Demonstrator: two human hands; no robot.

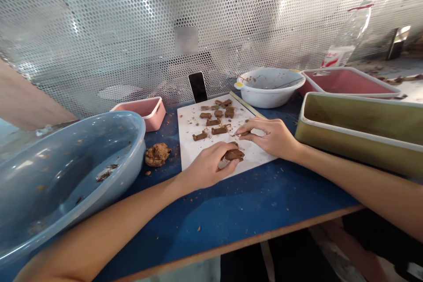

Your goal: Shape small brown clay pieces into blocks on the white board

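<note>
My left hand point(208, 165) rests on the near edge of a white board point(190, 147), fingers curled round a brown clay piece point(234, 155). My right hand point(272, 134) lies just right of it on the board, fingertips pinching a smaller brown clay piece point(245, 133). Several shaped brown clay pieces point(214, 121) lie spread over the far half of the board. A lump of brown clay point(157, 154) sits on the blue table point(231, 211) left of the board.
A big blue basin point(66, 176) fills the left. A small pink tray point(145, 110), a black phone point(198, 87), a white bowl point(269, 86), a pink-lined tray point(350, 81), a plastic bottle point(348, 33) and a green trough point(360, 123) ring the board. Perforated metal screen point(132, 31) behind.
</note>
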